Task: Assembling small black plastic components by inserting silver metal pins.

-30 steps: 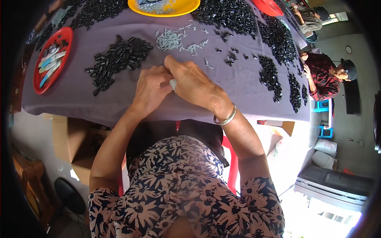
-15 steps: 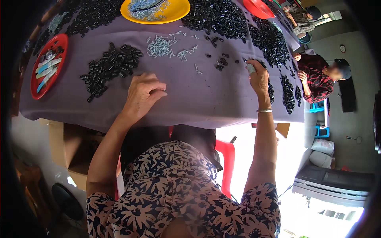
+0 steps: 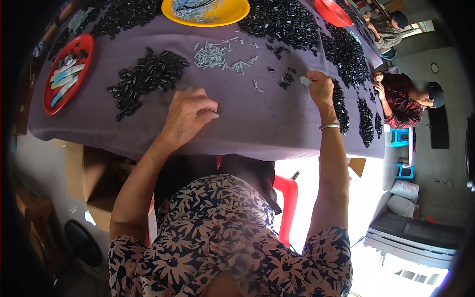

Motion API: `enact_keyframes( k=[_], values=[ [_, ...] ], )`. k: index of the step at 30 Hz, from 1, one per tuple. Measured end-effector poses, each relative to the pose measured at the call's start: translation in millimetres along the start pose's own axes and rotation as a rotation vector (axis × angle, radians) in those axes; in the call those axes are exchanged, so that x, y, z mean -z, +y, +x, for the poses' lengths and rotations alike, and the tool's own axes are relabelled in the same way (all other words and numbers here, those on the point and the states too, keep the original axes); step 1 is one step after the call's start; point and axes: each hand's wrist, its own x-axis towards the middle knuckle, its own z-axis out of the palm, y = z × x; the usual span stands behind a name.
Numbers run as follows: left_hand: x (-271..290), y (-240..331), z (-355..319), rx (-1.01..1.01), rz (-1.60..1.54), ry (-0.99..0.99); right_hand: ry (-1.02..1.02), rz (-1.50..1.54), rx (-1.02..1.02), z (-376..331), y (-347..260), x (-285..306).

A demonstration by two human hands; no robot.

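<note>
My left hand (image 3: 190,114) is closed in a pinch low over the purple-grey tablecloth (image 3: 237,138). What its fingertips hold is too small to make out. To its left lies a pile of short black plastic pieces (image 3: 146,81). A loose heap of small pale grey pins (image 3: 210,54) is spread beyond the hand. On the right, my right hand (image 3: 321,90) is closed on a small pale, rounded piece (image 3: 305,81) poking out between thumb and fingers. A few black pieces (image 3: 287,79) lie just left of that hand.
A red tray (image 3: 48,99) with pale-handled tools stands at the left. A yellow dish (image 3: 232,19) of pale pins and a red bowl (image 3: 334,14) sit at the back. Large black heaps (image 3: 282,24) cover the far side. A person in a checked shirt (image 3: 403,99) works at the right.
The view has shifted a little. My right hand has moved slightly left over the cloth, and its pale piece now points left toward the black pieces. My left hand stays nearly in place.
</note>
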Motion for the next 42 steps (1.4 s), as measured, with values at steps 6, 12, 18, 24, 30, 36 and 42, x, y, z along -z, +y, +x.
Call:
enact_keyframes(
  k=[6, 12, 18, 24, 30, 36, 42],
  values=[
    [-4.1, -3.3, 3.8, -0.077, 0.027, 0.019, 0.061, -0.098, 0.105, -8.6, -10.9, 3.7],
    [-4.5, -6.0, 1.1, -0.058, 0.012, 0.038, -0.242, 0.642, 0.189, -68.7, -129.9, -6.1],
    [-6.2, -5.5, -0.6, -0.055, 0.046, 0.054, -0.278, 0.497, 0.459, -103.3, -196.7, -26.3],
    [-5.0, -2.9, -1.0, -0.037, 0.054, 0.032, -0.273, 0.436, 0.557, -98.2, -201.8, -27.8],
    [-5.9, -2.6, -1.4, -0.029, 0.043, 0.05, -0.326, 0.377, 0.603, -94.8, -203.4, -25.1],
    [-4.9, -4.2, -1.4, -0.019, 0.064, 0.028, -0.328, 0.425, 0.578, -98.0, -203.8, -31.4],
    [-7.4, -5.3, 0.0, -0.06, 0.085, 0.039, -0.388, 0.448, 0.546, -94.4, -202.9, -28.6]
  ],
)
